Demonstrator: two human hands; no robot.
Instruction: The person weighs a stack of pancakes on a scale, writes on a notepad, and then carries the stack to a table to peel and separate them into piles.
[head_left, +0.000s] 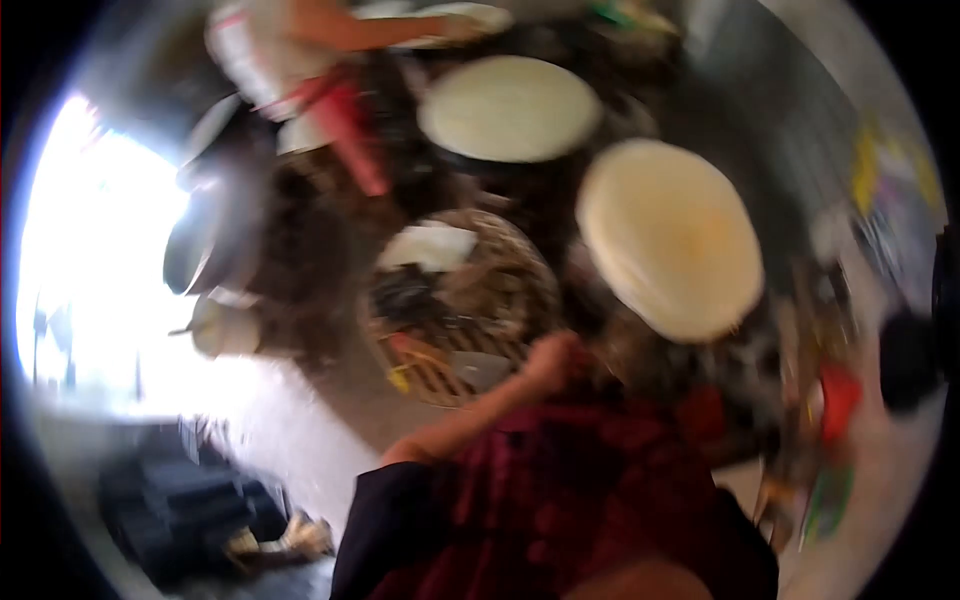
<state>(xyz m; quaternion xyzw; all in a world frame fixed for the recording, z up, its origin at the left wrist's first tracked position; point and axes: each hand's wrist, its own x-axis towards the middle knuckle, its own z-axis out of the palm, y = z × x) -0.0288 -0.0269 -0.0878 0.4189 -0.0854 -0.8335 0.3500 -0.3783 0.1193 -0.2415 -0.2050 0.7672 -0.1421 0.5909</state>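
Note:
My left hand (556, 362) is at the middle of the view, between the round basket and the dark area in front of my dark red clothing. Its fingers are blurred, and I cannot make out whether they hold anything. The round basket (450, 392) has slatted sides and holds a white piece, dark material and a grey flat item. To the right of the hand lies a large pale round sheet (670, 240), and beyond it another pale round surface (510, 108). A bare part of my other arm shows at the bottom edge; my right hand does not show.
Another person (290, 60) stands at the upper left, one arm reaching over a further pale round thing (480, 22). Large metal pots (205, 240) stand at the left. A red object (838, 400) is at the right, and a dark bundle (190, 500) lies at the lower left.

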